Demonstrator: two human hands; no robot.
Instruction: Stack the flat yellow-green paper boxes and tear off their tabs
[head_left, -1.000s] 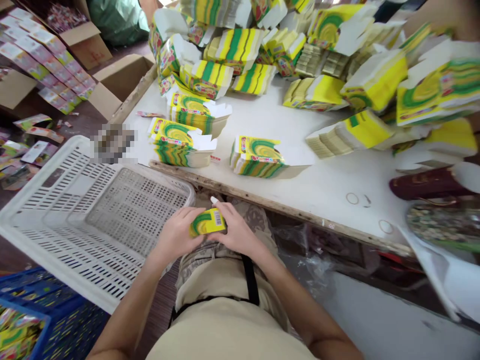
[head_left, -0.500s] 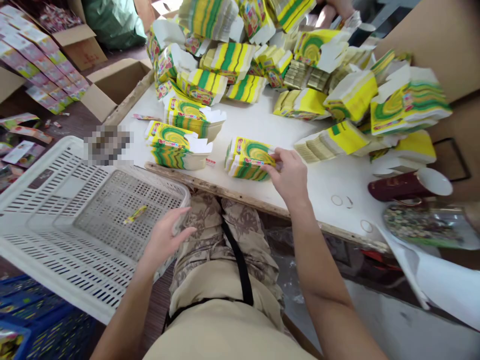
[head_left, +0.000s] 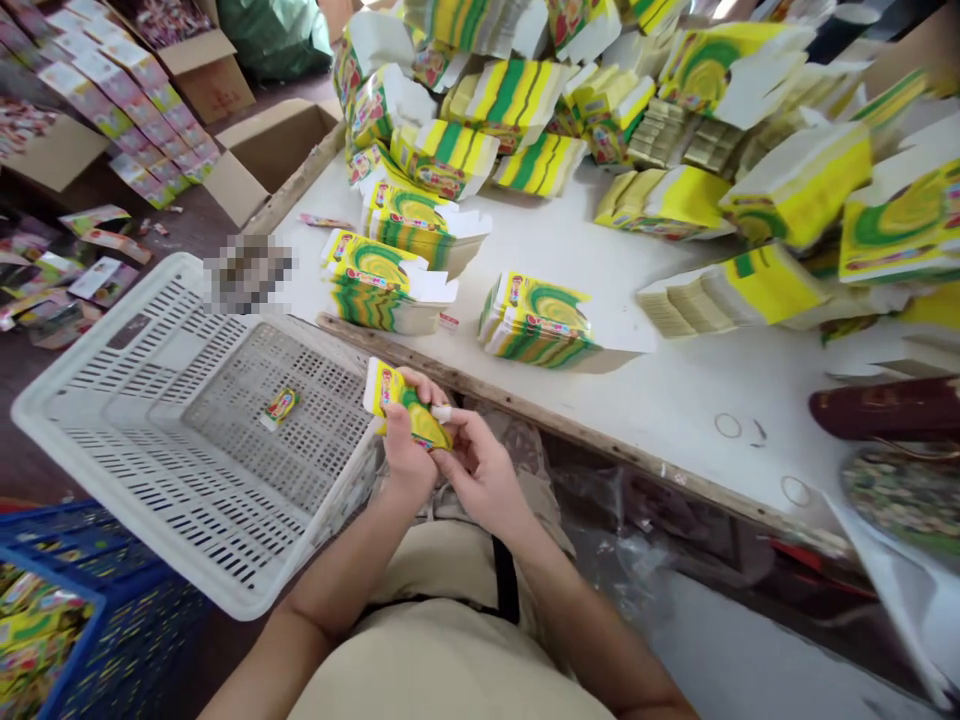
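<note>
A yellow and green cardboard box [head_left: 412, 410] is between my two hands, above my lap at the table's front edge. My left hand [head_left: 409, 455] wraps round its left side, thumb across the printed face. With its fingers at the right end, where a white flap shows, my right hand [head_left: 480, 465] also grips it. Left of my hands stands a white plastic basket [head_left: 176, 490] with one small yellow-green box [head_left: 283, 405] lying on its bottom. Ahead on the table is a stack of flat box blanks [head_left: 536, 320], with two similar stacks [head_left: 382, 285] to its left.
A heap of bundled yellow-green boxes [head_left: 517, 90] covers the table's back. To the right are a dark red mug [head_left: 885, 408] and rubber bands [head_left: 727, 426]. A blue crate [head_left: 127, 640] stands at lower left; an open carton [head_left: 270, 150] is beyond the basket.
My right hand has left the stack and come back to my lap, where both hands now hold a box. A small box in the basket lies differently. The view has shifted left.
</note>
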